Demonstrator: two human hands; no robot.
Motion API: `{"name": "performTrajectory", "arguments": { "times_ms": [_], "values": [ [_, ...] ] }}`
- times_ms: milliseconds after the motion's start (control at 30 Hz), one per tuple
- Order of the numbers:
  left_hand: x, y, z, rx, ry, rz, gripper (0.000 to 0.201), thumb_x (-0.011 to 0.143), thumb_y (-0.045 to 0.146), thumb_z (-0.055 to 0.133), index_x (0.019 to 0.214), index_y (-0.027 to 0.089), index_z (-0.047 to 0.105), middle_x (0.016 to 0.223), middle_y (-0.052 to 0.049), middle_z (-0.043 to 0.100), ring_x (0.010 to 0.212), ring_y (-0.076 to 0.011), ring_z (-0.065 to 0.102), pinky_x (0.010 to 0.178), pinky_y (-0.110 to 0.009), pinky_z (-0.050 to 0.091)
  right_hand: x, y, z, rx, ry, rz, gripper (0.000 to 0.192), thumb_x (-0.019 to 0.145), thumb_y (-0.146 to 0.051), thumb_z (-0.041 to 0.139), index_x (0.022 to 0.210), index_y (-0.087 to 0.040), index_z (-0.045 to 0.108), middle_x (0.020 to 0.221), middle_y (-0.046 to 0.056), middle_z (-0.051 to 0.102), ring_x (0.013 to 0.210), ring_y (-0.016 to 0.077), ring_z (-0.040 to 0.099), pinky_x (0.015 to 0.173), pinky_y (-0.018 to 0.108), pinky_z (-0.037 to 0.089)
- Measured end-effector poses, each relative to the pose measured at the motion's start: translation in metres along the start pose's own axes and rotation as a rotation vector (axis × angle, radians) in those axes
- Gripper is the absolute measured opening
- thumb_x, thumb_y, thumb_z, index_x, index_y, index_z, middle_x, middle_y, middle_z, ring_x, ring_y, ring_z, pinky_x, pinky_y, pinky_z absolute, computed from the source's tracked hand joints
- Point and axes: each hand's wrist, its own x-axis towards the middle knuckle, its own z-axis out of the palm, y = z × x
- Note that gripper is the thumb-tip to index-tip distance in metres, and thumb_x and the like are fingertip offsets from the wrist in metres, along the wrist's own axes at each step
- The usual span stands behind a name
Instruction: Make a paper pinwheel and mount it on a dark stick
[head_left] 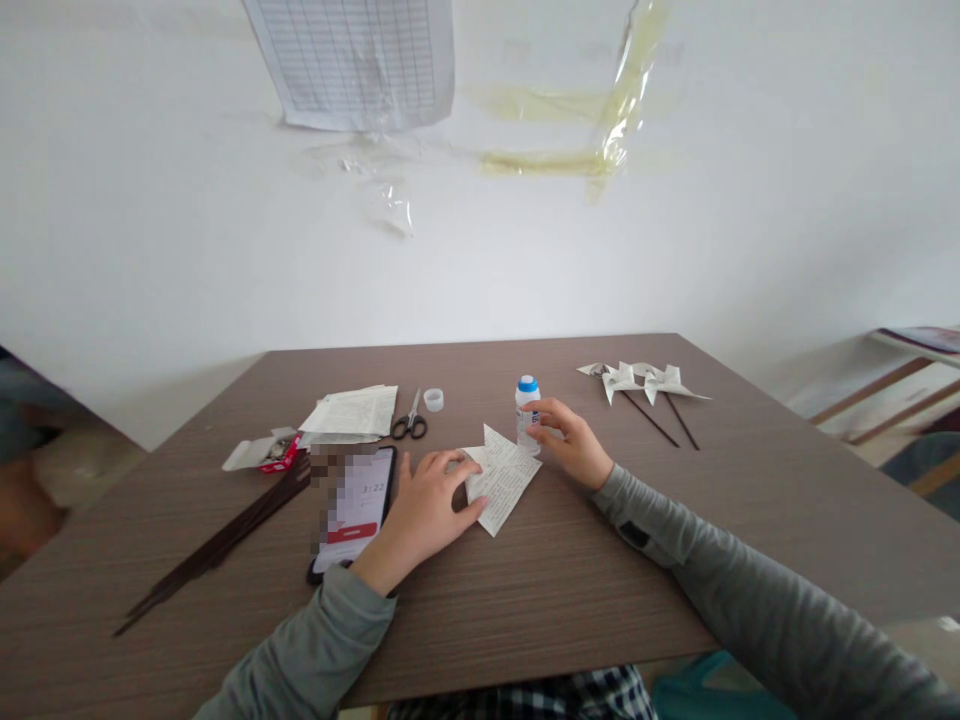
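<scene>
In the head view, a cut and partly folded piece of printed paper (504, 482) lies on the table between my hands. My left hand (435, 497) rests at its left side, fingers spread, with the fingertips and thumb at the paper's edge. Just behind the paper's right side stands an upright white bottle with a blue cap (523, 415), which looks like a glue bottle. The fingers of my right hand (568, 440) close around its right side. To the left of my left hand lies a phone (360, 510) showing a call-like screen, partly blurred out.
Behind the phone are a stack of printed paper (349, 413), black scissors (409, 425) and a white ring-shaped item (433, 400). Farther left are dark thin sticks (217, 545) and an open red box (279, 452). Paper pinwheels (637, 382) on sticks lie back right; a wall (480, 270) stands behind.
</scene>
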Motion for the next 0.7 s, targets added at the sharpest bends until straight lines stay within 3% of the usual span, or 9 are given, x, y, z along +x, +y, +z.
{"name": "performTrajectory", "arguments": {
  "times_ms": [167,367,567,700],
  "values": [
    [-0.0001,-0.001,0.0011,0.016,-0.026,0.012,0.035,0.112,0.038,0.09,0.146,0.033,0.093,0.168,-0.015,0.083,0.166,-0.0485,0.071,0.147,-0.096,0.033,-0.0019,-0.0013,-0.0059,-0.065,0.014,-0.043,0.04,0.116,-0.031,0.067,0.145,-0.033,0.095,0.139,0.011,0.092,0.129,0.0316,0.085,0.119,0.049,0.069],
    [-0.0003,0.0023,0.0009,0.006,-0.061,0.019,0.039,0.111,0.04,0.089,0.15,0.036,0.093,0.171,-0.016,0.08,0.169,-0.0512,0.067,0.146,-0.099,0.033,-0.0037,-0.0028,-0.0108,-0.08,0.029,-0.006,0.065,0.098,-0.016,0.074,0.159,-0.034,0.089,0.145,0.009,0.092,0.14,0.0316,0.084,0.131,0.051,0.065],
    [-0.0006,0.0051,-0.0019,-0.002,-0.09,0.035,0.044,0.109,0.039,0.088,0.152,0.039,0.093,0.171,-0.014,0.08,0.169,-0.0492,0.066,0.149,-0.094,0.032,-0.0047,-0.0101,-0.0084,0.02,0.048,0.076,0.052,0.097,-0.028,0.086,0.147,-0.034,0.093,0.15,0.009,0.092,0.145,0.0367,0.083,0.134,0.055,0.063],
    [-0.0006,0.0008,0.0015,-0.016,-0.076,0.051,0.044,0.108,0.041,0.087,0.151,0.039,0.093,0.171,-0.015,0.079,0.168,-0.0509,0.065,0.147,-0.097,0.032,-0.0051,-0.0088,-0.0055,0.035,0.032,0.115,0.052,0.095,-0.032,0.086,0.147,-0.033,0.091,0.145,0.009,0.092,0.137,0.0351,0.084,0.131,0.056,0.064]
  ]
}}
